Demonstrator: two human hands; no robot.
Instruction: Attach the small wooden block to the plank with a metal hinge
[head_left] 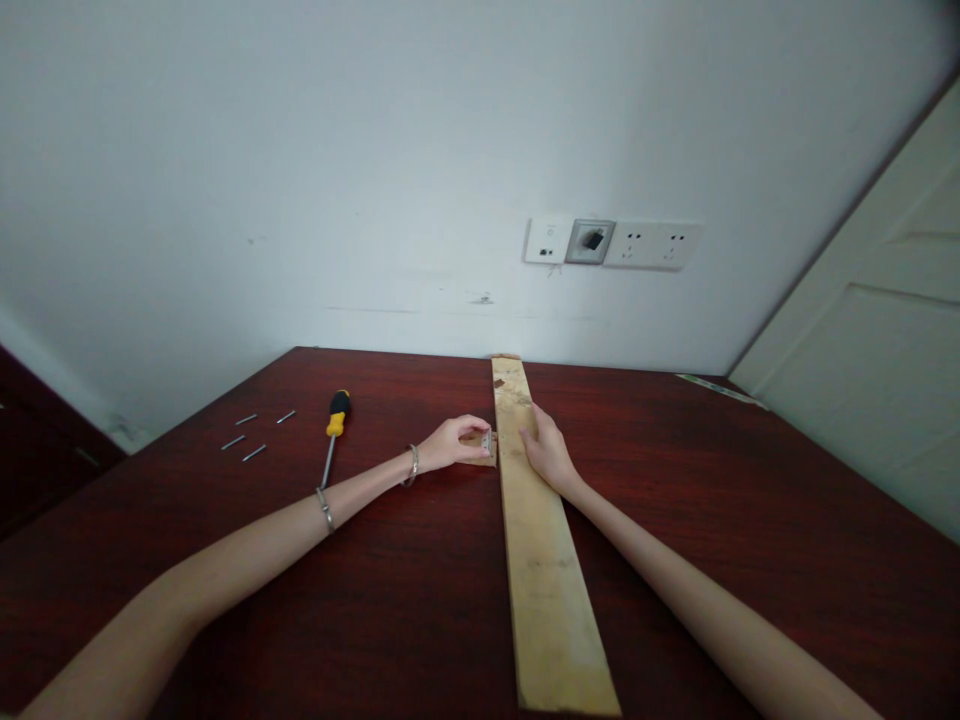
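A long, pale wooden board [545, 570] lies on the dark red tabletop, running from the near edge toward the wall. My right hand [550, 450] is closed on the board's right edge, its thumb on top. On the other side, my left hand [456, 443] pinches a small silvery metal plate [487, 441] with what look like holes, upright close to the board's left edge. Under those fingers lies a small flat brown piece [480, 461], which seems to be wood; the hand partly hides it. Whether the plate touches the board, I cannot tell.
A yellow and black screwdriver [337, 415] lies left of my left hand, its shaft tip near my forearm. Several loose screws or nails [255, 452] are farther left. Wall sockets [634, 245] sit above the table, and a thin pale strip [720, 388] is at the back right.
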